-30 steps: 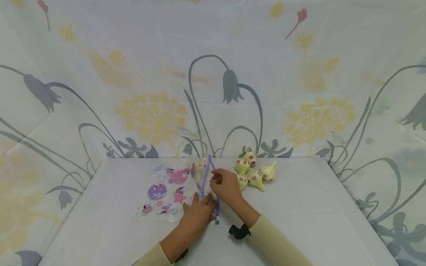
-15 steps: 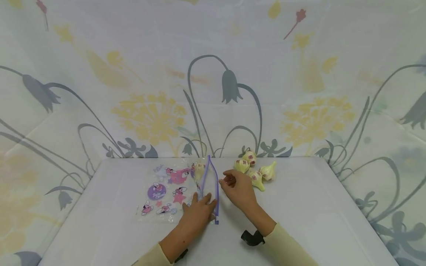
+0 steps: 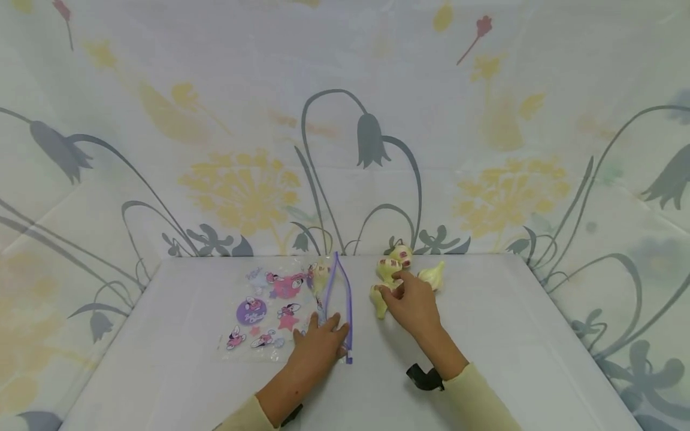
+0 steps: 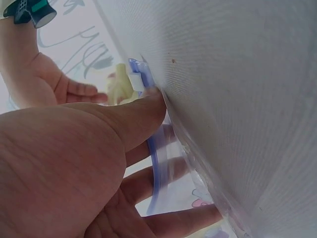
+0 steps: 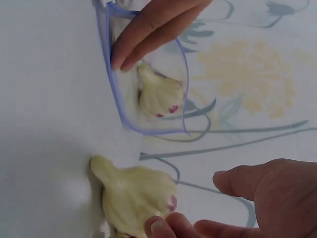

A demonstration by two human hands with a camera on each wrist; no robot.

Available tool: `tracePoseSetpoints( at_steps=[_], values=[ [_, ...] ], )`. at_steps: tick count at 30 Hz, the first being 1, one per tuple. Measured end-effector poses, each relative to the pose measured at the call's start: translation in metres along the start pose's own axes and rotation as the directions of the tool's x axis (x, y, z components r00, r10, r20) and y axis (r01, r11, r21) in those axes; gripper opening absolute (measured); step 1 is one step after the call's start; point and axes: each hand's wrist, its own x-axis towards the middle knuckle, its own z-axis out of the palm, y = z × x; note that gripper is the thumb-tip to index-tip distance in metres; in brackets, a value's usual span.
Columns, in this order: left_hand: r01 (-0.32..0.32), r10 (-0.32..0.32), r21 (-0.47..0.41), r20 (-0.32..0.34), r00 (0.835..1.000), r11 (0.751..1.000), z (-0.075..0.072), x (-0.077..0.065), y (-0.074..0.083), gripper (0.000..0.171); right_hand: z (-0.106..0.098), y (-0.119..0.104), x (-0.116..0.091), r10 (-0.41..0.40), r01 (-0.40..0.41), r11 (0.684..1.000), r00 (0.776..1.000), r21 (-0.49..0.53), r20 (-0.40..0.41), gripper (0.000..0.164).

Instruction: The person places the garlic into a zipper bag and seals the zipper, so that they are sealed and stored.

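Overall, a floral backdrop (image 3: 345,66) dominates the head view, sweeping from nine o'clock through twelve to three, with grey bellflowers and yellow blooms. Below it spreads a white table (image 3: 178,335).

At ten o'clock from the table's middle lies a clear plastic bag (image 3: 251,311), printed with pink and purple cartoon motifs. A purple zip strip (image 3: 350,314) edges its mouth at three o'clock, the two sides parted.

The left hand (image 3: 320,341) sits at the bag's four o'clock, its fingers spread and nearly straight, resting on the film beside the strip. Out at three o'clock from the bag, the right hand (image 3: 412,302) is released, thumb apart from loosely bent fingers; whether it touches any garlic, I cannot tell. A black wrist piece (image 3: 424,378) shows at six o'clock from it.

One garlic bulb (image 3: 320,277) lies inside the bag, at two o'clock. Around the right hand are four loose bulbs (image 3: 380,301): at nine, between ten and eleven, near twelve, and at one o'clock.

Smallest, a white slider (image 4: 135,82) sits just beside the left thumb's tip.
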Motion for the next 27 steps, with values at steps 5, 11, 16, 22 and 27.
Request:
tracePoseSetpoints(
  at_steps=[5, 11, 16, 22, 27],
  values=[
    [0.015, -0.015, -0.014, 0.013, 1.0, 1.0, -0.001, 0.0, -0.001, 0.047, 0.006, 0.008, 0.0, 0.027, -0.024, 0.999, 0.998, -0.048, 0.051, 0.046],
    [0.013, -0.013, -0.014, 0.01, 1.0, 1.0, 0.0, 0.0, -0.001, 0.047, 0.018, 0.015, 0.0, 0.019, -0.014, 0.997, 0.998, -0.079, 0.056, 0.043],
    [0.01, -0.01, -0.013, 0.003, 1.0, 1.0, 0.001, 0.0, -0.001, 0.046, 0.025, 0.015, 0.0, 0.006, 0.001, 0.993, 0.999, -0.121, 0.053, 0.044],
    [0.015, -0.015, -0.004, 0.014, 1.0, 1.0, 0.002, 0.002, -0.001, 0.046, 0.033, 0.016, -0.002, -0.011, 0.019, 0.989, 0.998, -0.147, 0.056, 0.046],
    [0.007, -0.007, -0.013, 0.012, 1.0, 1.0, 0.002, 0.002, -0.001, 0.047, 0.036, 0.017, -0.003, -0.042, 0.045, 0.987, 0.999, -0.153, 0.022, 0.045]
  ],
)
